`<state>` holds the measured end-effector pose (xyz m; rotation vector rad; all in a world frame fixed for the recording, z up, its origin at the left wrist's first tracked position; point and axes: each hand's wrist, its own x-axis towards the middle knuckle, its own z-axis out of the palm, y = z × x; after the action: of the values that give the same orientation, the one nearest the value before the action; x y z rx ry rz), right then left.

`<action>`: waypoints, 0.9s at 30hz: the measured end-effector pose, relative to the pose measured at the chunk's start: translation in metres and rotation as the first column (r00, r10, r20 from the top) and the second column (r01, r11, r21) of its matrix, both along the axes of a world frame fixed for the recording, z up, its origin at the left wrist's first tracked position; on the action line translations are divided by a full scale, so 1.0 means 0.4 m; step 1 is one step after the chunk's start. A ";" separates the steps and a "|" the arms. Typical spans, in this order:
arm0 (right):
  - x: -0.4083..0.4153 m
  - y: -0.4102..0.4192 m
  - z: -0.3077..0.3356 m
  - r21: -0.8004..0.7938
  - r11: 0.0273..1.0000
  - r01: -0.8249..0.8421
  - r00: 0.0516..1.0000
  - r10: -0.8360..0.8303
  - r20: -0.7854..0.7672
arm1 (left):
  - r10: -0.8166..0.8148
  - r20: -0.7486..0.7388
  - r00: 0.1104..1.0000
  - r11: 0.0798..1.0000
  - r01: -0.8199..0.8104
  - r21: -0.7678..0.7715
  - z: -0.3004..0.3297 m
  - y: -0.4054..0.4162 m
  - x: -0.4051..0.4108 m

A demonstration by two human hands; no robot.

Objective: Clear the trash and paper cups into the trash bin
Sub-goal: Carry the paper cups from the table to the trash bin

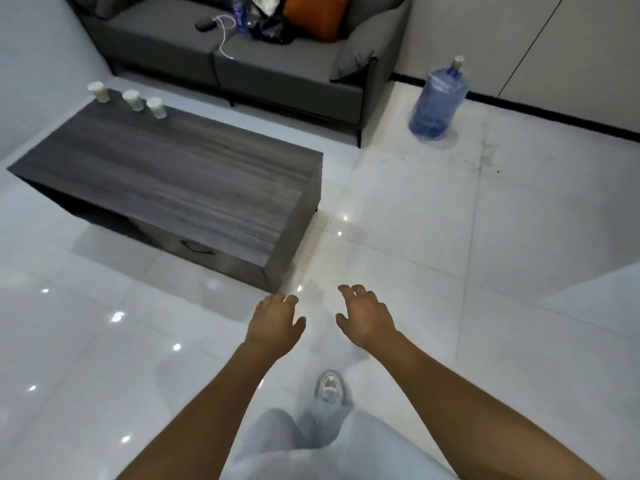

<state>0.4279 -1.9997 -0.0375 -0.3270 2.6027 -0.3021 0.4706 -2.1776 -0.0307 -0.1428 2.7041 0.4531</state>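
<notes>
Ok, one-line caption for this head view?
Both hands empty over the floor; three cups stand on the table.

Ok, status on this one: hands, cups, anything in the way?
Left hand and right hand open, empty. Three cups upright at table's far end, untouched. No bin in view. Floor path clear.

We stand in what looks like a lounge or office waiting area. A dark wood-grain coffee table [180, 178] sits on glossy white floor tiles [450, 271]. Just behind the table we see a grey sofa [277, 71] with an orange cushion [317, 15]. Right of the table, by the wall, stands a blue water-cooler jug [438, 102].
</notes>
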 end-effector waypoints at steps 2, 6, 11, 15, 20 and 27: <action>-0.104 0.032 0.011 0.003 0.999 0.043 0.999 -0.043 0.004 | -0.027 0.014 1.000 1.000 0.026 0.003 0.008 0.031 -0.112; -0.288 0.084 0.009 0.011 0.996 0.088 0.995 -0.089 0.040 | -0.064 0.038 0.997 0.998 0.064 -0.001 0.014 0.073 -0.331; -0.575 0.097 -0.008 0.014 0.993 0.120 0.992 -0.121 0.044 | -0.119 0.058 0.991 0.993 0.120 0.000 0.005 0.082 -0.635; -0.851 0.081 -0.009 0.005 0.991 0.135 0.991 -0.135 0.010 | -0.140 0.055 0.989 0.990 0.140 0.002 0.002 0.061 -0.909; -1.149 0.068 0.013 0.002 0.988 0.153 0.988 -0.153 -0.008 | -0.153 0.057 0.987 0.988 0.153 0.001 0.015 0.048 -1.224; -1.506 0.088 0.019 0.022 0.992 0.123 0.992 -0.123 0.014 | -0.165 0.080 0.983 0.986 0.166 -0.014 0.012 0.061 -1.571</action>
<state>-0.1746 -1.9645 -0.0298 -0.1562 2.6137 -0.3184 -0.1579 -2.1534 -0.0257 0.0579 2.6175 0.3627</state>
